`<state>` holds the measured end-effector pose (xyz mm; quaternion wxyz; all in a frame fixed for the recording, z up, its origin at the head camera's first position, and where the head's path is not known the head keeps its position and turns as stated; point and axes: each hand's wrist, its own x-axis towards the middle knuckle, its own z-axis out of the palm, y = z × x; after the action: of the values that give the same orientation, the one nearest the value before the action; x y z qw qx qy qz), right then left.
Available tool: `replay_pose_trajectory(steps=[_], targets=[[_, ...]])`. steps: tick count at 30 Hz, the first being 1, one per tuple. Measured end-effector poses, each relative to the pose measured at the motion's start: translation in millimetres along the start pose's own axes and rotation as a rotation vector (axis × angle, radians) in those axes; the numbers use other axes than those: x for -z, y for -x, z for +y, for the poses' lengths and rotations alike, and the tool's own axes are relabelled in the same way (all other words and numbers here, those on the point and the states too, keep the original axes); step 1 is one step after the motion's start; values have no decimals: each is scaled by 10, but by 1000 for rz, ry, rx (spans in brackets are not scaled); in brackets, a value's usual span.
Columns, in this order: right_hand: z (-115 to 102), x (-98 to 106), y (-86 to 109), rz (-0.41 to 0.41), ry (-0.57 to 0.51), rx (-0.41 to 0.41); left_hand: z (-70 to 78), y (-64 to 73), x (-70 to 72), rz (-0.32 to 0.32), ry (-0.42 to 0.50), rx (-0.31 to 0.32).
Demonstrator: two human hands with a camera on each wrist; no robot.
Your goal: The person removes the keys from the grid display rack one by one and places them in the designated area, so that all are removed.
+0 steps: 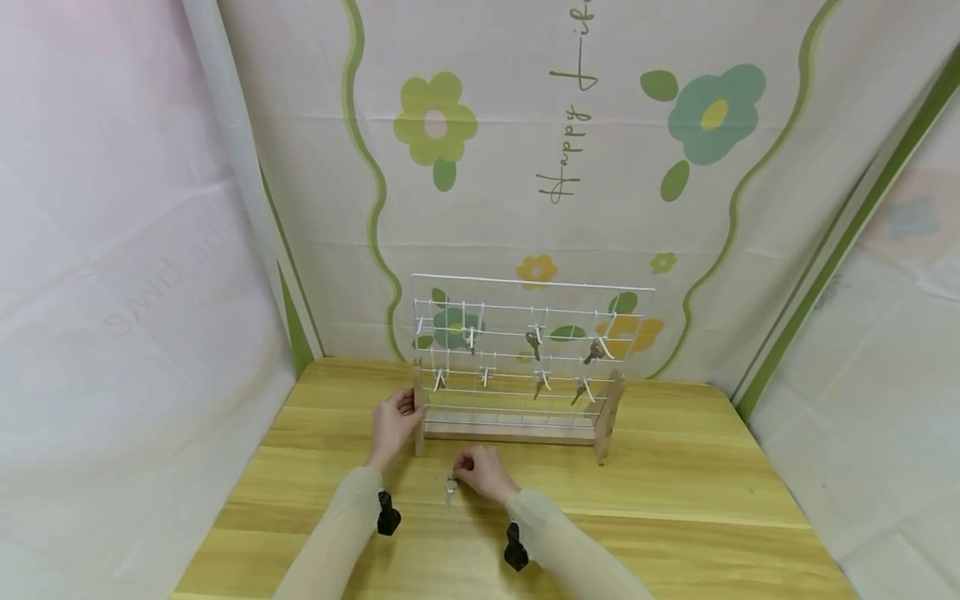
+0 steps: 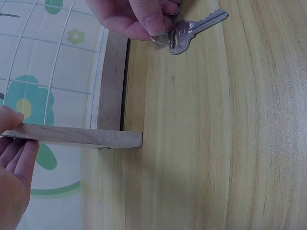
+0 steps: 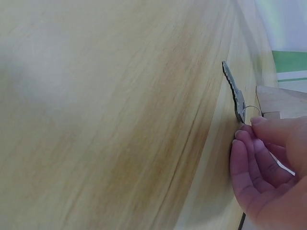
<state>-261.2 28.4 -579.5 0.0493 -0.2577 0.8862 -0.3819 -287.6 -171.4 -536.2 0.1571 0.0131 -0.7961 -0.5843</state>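
Note:
My right hand (image 1: 486,472) pinches the thin ring of a metal key (image 2: 184,36) between thumb and fingers. The key (image 3: 234,93) dangles from that ring above the table, in front of the rack. At the rack's left end, my left hand (image 1: 394,425) grips the wooden side post (image 2: 81,134), thumb on one face and fingers on the other. The rack is a white wire grid (image 1: 517,408) held between wooden posts. Two rows of hooks cross it, and several keys (image 1: 533,342) hang there, more plainly seen toward the right side.
The rack stands on a wood-grain table (image 1: 690,483), near its back edge. A fabric backdrop (image 1: 495,208) with printed flowers rises behind, and pale cloth walls (image 1: 112,292) close in both sides. A black wrist camera (image 1: 516,547) sits on each sleeve.

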Motion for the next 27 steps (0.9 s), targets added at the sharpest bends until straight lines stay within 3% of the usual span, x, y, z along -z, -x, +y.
replay_pose_trajectory(steps=[7, 12, 18, 27], targets=[[-18, 61, 24, -5, -17, 9, -6, 8, -3, -8, 10, 0], [-58, 180, 1, 54, -5, 58, -1, 8, 0, -12, 10, -1], [-213, 429, 8, 115, -11, 102, 11, 16, 9, -15, 8, 15], [-507, 829, 55, 138, -92, 55, 32, 31, 29, -25, 0, 22]])
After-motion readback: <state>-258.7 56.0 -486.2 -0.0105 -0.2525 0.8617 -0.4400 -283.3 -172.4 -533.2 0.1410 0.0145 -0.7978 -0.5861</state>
